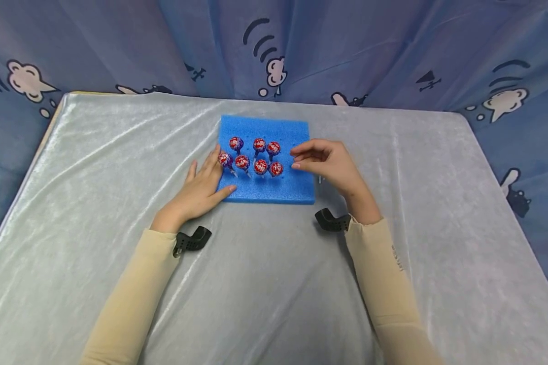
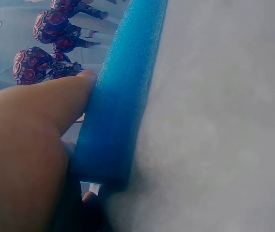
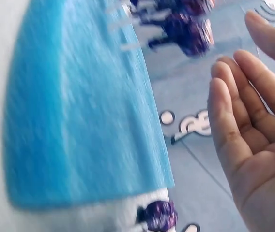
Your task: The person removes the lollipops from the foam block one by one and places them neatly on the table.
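Several lollipops in red and purple wrappers, among them one lollipop (image 1: 242, 162) near the front left, stand by their sticks in a blue foam board (image 1: 283, 190). My left hand (image 1: 200, 188) rests against the board's left side, its thumb (image 2: 65, 99) on the board near the front edge. Over the board's right edge hovers my right hand (image 1: 329, 162), fingers loosely bent and holding nothing. In the right wrist view its fingers (image 3: 222, 111) are apart from the lollipops. Another lollipop (image 3: 160, 215) lies beside the board; the right hand mostly hides it in the head view.
A pale grey cloth (image 1: 265, 268) covers the table. Behind it hangs a blue patterned curtain (image 1: 370, 50). Black wrist camera mounts (image 1: 332, 220) sit at both sleeve cuffs, low over the cloth in front of the board.
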`<state>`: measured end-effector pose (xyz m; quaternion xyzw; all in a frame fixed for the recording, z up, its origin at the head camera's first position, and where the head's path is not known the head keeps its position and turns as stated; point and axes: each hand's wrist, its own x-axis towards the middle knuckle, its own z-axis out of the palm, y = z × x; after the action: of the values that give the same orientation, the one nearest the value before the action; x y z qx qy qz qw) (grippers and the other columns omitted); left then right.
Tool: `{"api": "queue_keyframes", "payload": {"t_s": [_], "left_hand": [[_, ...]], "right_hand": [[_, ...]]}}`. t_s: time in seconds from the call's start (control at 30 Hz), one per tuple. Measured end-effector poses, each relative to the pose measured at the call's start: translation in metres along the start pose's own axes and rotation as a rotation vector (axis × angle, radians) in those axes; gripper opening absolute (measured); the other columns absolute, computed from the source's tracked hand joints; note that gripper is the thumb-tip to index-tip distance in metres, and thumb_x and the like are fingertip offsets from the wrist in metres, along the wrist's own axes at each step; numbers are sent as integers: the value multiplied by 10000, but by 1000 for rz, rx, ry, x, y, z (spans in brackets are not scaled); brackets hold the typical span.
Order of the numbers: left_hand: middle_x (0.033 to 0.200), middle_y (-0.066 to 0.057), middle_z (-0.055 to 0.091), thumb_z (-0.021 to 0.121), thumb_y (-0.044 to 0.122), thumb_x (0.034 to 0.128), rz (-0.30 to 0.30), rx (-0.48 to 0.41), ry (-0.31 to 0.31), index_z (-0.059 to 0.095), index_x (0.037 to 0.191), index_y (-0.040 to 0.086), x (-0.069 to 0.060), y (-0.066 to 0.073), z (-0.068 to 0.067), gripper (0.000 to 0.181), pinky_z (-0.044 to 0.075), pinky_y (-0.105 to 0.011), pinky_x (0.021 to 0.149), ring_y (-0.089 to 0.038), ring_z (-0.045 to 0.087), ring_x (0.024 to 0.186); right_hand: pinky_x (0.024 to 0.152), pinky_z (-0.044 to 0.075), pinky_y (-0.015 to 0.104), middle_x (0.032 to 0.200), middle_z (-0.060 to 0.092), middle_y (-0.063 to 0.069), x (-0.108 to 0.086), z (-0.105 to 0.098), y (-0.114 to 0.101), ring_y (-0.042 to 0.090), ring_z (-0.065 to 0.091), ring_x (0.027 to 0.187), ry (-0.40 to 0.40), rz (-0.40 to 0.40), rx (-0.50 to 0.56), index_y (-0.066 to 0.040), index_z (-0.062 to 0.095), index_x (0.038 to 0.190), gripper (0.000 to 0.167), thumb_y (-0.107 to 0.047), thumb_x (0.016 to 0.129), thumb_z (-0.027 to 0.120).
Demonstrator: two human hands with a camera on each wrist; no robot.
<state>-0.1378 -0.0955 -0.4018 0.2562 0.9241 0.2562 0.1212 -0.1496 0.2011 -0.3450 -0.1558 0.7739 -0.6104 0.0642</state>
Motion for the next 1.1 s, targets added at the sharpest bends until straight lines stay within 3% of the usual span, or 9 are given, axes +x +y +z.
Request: {"api": "queue_keyframes", "payload": {"t_s": [0.1, 0.27, 0.47, 0.67, 1.1], "left_hand": [[1548, -118, -198, 377, 436, 997, 0, 0, 2, 95, 1470, -85, 0, 0, 0, 758, -135, -501, 1099, -271, -85, 1429], [1549, -119, -190, 380, 436, 997, -5, -3, 3, 86, 1470, -85, 0, 0, 1, 763, -135, -498, 1099, -257, -95, 1429], [1550, -119, -187, 381, 440, 996, -7, -3, 5, 96, 1469, -87, 0, 0, 1, 763, -129, -503, 1100, -250, -100, 1429], [1551, -127, -181, 378, 439, 997, -3, 0, 8, 114, 1464, -96, 0, 0, 1, 758, -129, -501, 1101, -256, -95, 1430], [1552, -111, -184, 381, 448, 995, -9, 1, 9, 68, 1473, -75, 1, 0, 2, 774, -134, -501, 1099, -238, -117, 1427]], "right_hand": [[753, 536, 246, 1009, 631, 268, 1, 8, -2, 172, 640, 820, -68, 18, -1, 129, 638, 1055, 277, 52, 799, 709], [747, 536, 251, 1020, 635, 218, 3, 18, -3, 189, 622, 832, -98, 63, -12, 131, 632, 1069, 300, 76, 785, 712], [769, 523, 235, 1011, 651, 173, 5, 26, -4, 207, 601, 844, -98, 90, -127, 79, 655, 1074, 323, 4, 776, 752], [770, 521, 236, 1023, 660, 164, 5, 30, -5, 202, 600, 837, -80, 77, -174, 68, 664, 1058, 316, -14, 769, 764], [738, 529, 231, 967, 641, 145, 4, 26, -6, 183, 617, 818, -9, 87, -112, 70, 658, 1051, 277, 10, 791, 735]]}}
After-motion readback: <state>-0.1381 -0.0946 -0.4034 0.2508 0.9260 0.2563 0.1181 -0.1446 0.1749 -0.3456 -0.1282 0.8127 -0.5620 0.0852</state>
